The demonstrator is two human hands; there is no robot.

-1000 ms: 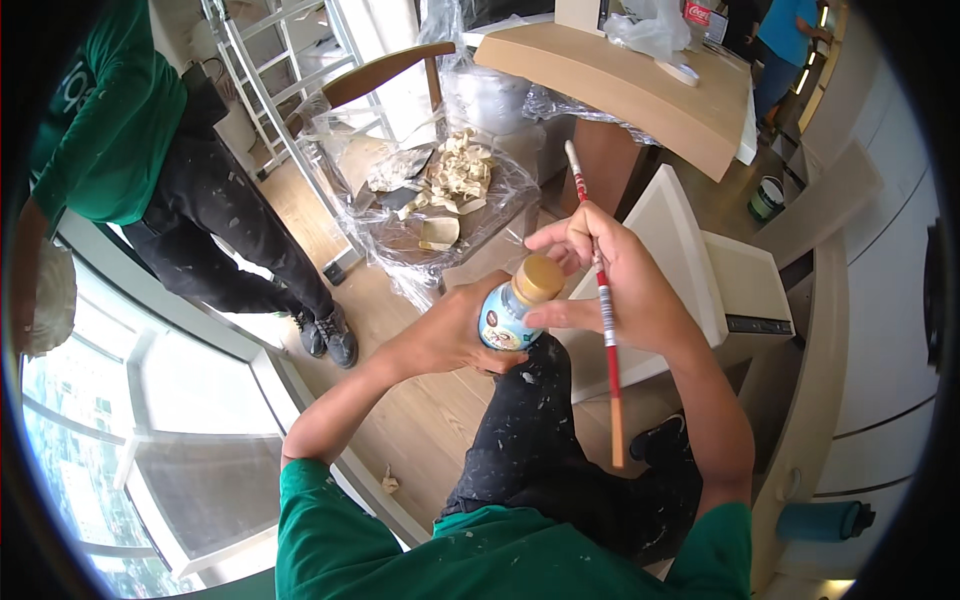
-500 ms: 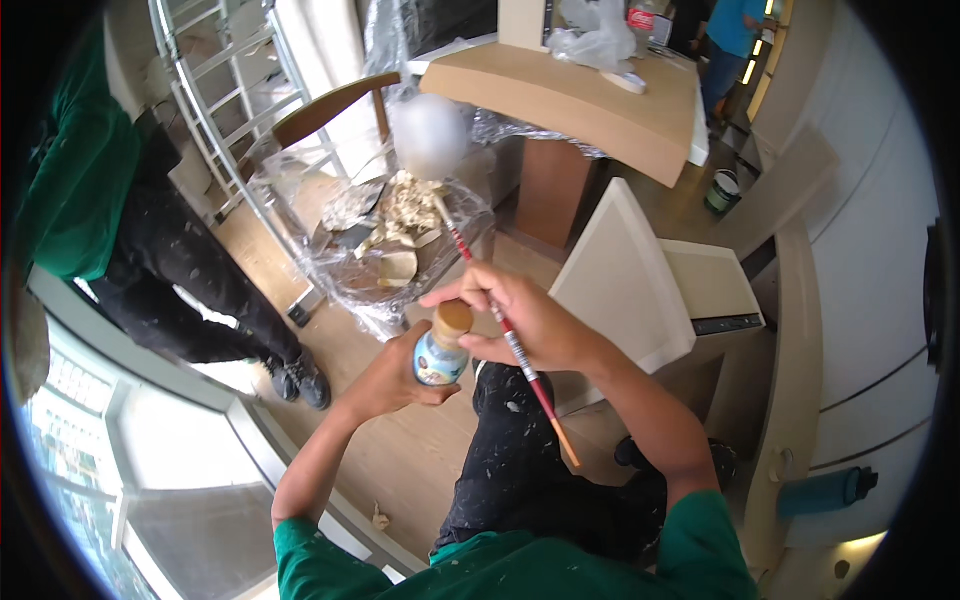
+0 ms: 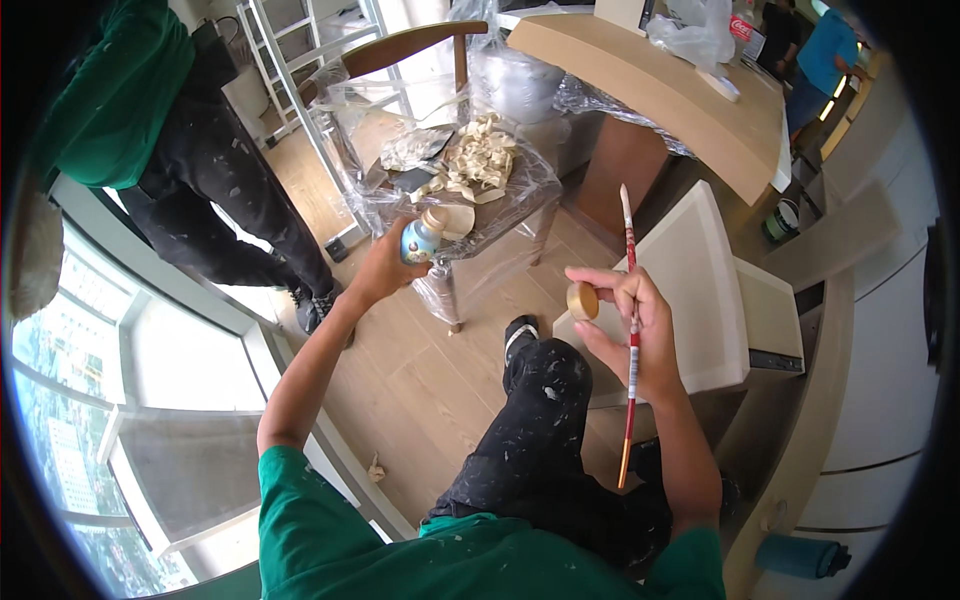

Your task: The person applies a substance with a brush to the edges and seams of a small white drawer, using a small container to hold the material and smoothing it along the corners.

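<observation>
My left hand (image 3: 378, 268) is closed around a small bottle (image 3: 418, 242) with a light-blue label. The bottle tilts over the near edge of a plastic-wrapped chair (image 3: 528, 185). Between the thumb and forefinger of my right hand (image 3: 648, 325) is a round gold-brown cap (image 3: 582, 301), held apart from the bottle. A slim paintbrush (image 3: 631, 380) with a red handle also passes through the right hand's fingers, its pale bristles pointing up. On the chair seat lies a heap of crumpled cream strips (image 3: 480, 158), beside some grey and silvery scraps (image 3: 415, 150).
A person in a green top and dark trousers (image 3: 225, 150) stands at the left, before a stepladder (image 3: 320, 90). Pale panels (image 3: 680, 290) lean at the right. Behind them is a cardboard-topped table (image 3: 640, 75). A teal flask (image 3: 800, 556) lies lower right.
The cap has come off the bottle and is now in my right hand. My hands have moved apart, the bottle left toward the chair, the right hand with the brush to the right.
</observation>
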